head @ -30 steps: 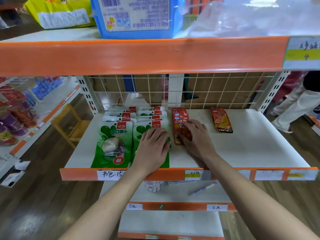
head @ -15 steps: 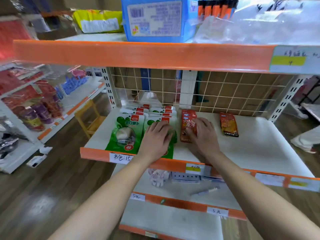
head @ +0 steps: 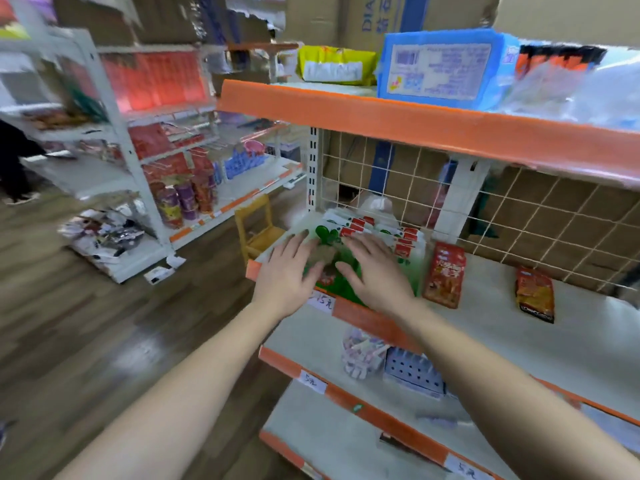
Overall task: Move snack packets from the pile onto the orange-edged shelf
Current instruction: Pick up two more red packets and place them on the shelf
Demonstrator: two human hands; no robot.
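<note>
Both hands have shifted left since the earlier frame. I note the right hand (head: 377,271) is off the red packets (head: 445,275) and now lies over the green packets (head: 327,234), with the left hand (head: 287,271) beside it at the shelf's left end. Neither grip holds anything: fingers are straight and spread. Green packets sit in rows on the orange-edged shelf (head: 367,320), with the red packets just beside them. One further packet (head: 535,294) lies apart to the right. Motion blur limits detail.

Cardboard box (head: 379,15): "DIA". Upper price tag (head: 322,301): "15元". Lower price tag (head: 312,382): "5元".
</note>
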